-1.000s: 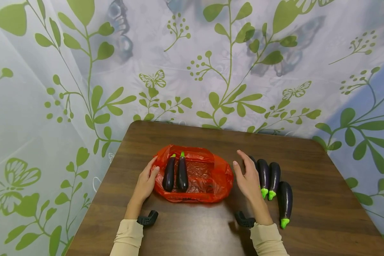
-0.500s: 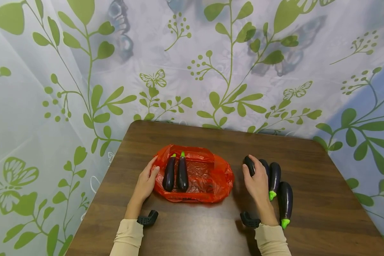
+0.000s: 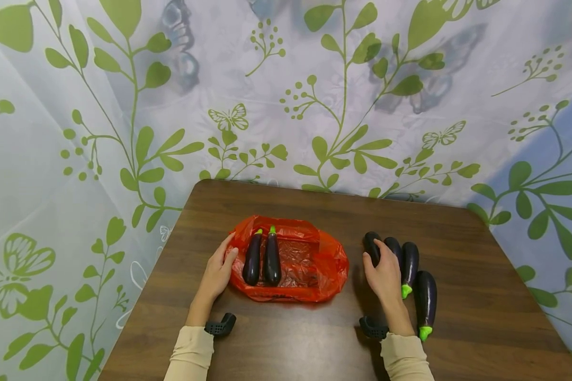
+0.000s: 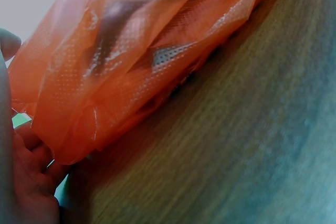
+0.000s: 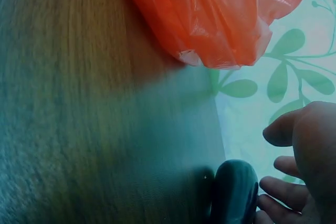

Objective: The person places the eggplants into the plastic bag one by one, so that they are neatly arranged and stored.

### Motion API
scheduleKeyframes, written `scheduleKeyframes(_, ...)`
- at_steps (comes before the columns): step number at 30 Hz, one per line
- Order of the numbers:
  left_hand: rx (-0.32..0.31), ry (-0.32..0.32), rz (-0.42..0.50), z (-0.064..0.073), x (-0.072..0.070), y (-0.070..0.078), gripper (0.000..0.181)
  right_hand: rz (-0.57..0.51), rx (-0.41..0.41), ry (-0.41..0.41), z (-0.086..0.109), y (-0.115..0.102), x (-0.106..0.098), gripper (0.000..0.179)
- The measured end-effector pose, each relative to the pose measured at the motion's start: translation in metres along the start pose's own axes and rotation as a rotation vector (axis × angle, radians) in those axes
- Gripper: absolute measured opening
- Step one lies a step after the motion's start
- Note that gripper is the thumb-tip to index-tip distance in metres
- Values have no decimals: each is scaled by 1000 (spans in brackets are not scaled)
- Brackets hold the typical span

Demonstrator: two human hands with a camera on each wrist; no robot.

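Observation:
In the head view, the red plastic bag [image 3: 331,264] lies spread on the table, its mouth facing up. Two dark purple eggplants, a left one [image 3: 252,259] and a right one [image 3: 272,258], lie side by side in its left half. My left hand [image 3: 218,270] rests against the bag's left side with straight, relaxed fingers. Over at the right, my right hand [image 3: 385,272] is at the leftmost loose eggplant [image 3: 372,246] and covers its near part. From the right wrist, thumb and fingers show spread apart beside that eggplant [image 5: 234,190].
Right of my right hand lie more eggplants: one partly covered [image 3: 393,246], another [image 3: 411,264], and one nearer me [image 3: 426,301] with its green stem end towards me. The brown wooden table [image 3: 295,344] ends at a patterned cloth wall [image 3: 267,132].
My right hand has moved right, from beside the bag to the leftmost loose eggplant, then slightly towards me. The left hand and the bag have stayed put.

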State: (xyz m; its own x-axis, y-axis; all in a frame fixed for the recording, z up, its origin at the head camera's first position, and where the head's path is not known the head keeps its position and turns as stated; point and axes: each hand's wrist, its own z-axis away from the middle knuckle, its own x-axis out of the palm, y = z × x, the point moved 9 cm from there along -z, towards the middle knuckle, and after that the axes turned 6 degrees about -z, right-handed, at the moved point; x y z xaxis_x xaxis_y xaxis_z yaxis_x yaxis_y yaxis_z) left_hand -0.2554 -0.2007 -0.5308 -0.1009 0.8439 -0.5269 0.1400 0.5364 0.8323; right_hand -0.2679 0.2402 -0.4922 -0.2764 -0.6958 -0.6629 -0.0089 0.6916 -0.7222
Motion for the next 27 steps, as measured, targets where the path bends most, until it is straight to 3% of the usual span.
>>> scheduleKeyframes(17, -4, 0, 9, 0, 0, 0, 54, 69, -56, 49, 0, 3, -2, 54)
scheduleKeyframes(27, -21, -5, 0, 0, 1, -1, 55, 106, 0, 20, 0, 8, -3, 61)
